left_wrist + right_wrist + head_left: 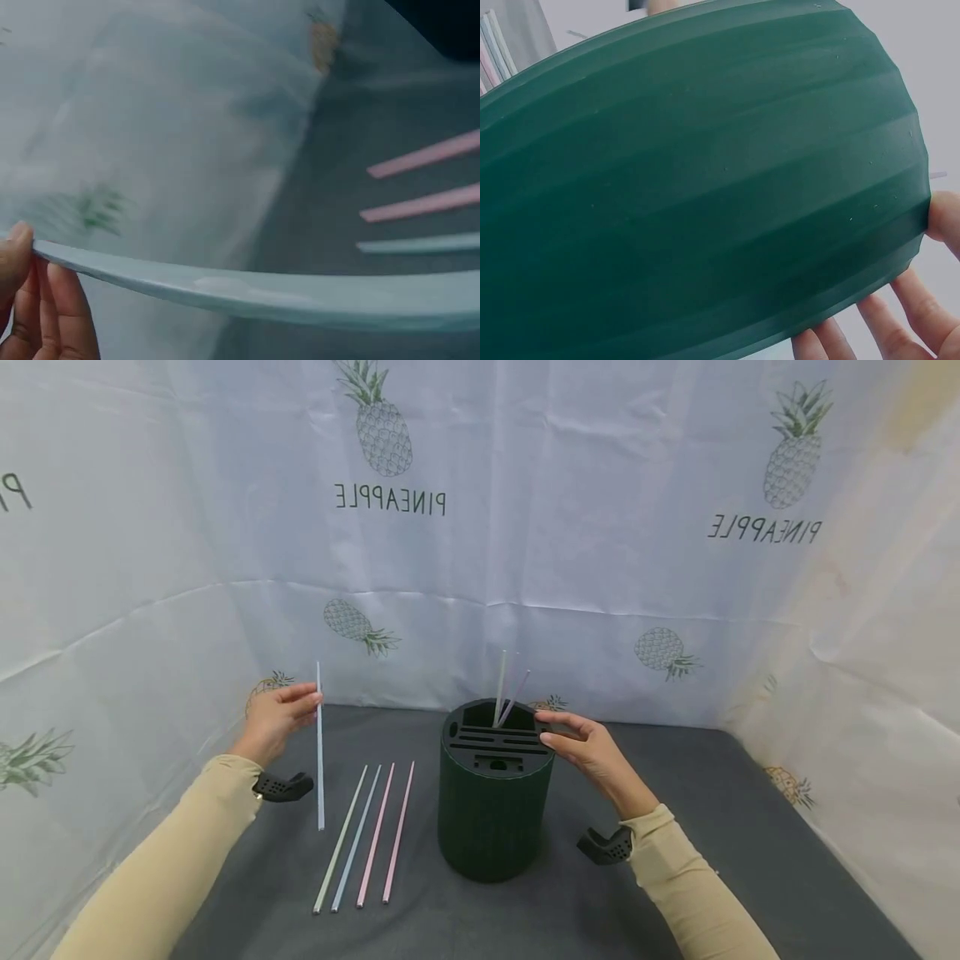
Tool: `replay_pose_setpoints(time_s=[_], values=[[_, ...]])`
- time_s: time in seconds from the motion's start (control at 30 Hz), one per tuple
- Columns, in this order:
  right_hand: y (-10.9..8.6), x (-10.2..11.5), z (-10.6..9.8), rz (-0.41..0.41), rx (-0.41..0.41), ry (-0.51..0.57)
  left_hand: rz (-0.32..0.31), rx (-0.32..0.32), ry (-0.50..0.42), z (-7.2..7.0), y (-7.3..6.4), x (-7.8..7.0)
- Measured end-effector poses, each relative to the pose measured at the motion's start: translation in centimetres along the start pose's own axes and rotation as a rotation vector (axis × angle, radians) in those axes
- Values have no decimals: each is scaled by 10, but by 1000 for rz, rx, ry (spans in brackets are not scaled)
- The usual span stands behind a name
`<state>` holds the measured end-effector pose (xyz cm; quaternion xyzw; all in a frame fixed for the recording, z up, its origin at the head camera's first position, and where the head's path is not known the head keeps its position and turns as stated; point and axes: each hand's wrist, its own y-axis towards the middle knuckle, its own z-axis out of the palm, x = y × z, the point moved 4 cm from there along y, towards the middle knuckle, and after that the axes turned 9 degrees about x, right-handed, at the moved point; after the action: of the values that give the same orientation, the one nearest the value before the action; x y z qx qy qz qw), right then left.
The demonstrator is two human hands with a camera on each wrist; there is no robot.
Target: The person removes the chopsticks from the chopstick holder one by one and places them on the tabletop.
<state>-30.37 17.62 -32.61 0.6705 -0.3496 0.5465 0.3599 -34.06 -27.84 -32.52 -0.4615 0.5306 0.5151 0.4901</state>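
My left hand [279,718] pinches a pale blue chopstick [320,760] near its upper end, thumb against fingers. The chopstick hangs upright, left of the others; in the left wrist view the chopstick [300,296] runs right from the fingertips. My right hand [588,753] rests its extended thumb and fingers on the right rim of a dark green round knife block [491,818]. In the right wrist view its ribbed wall [705,172] fills the picture, fingertips along the edge. A whitish chopstick [500,685] and a purplish chopstick [516,696] stand in its back opening.
On the dark grey cloth [420,935] left of the block lie a light green chopstick [340,839], a blue chopstick [357,839] and two pink chopsticks [377,835], side by side. White pineapple-print curtains [525,527] stand behind and at both sides.
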Motion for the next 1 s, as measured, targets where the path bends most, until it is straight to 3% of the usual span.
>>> replay_pose_setpoints(time_s=[0.2,0.4,0.73,1.0], values=[[0,1,0,-4,-4,7,-158,63,212,-3,-3,58],[0,1,0,-5,-5,10,-231,79,288,-1,-8,91],[0,1,0,6,-15,14,-316,63,327,3,-10,117],[1,0,0,-3,-7,17,-315,83,374,8,-13,124]])
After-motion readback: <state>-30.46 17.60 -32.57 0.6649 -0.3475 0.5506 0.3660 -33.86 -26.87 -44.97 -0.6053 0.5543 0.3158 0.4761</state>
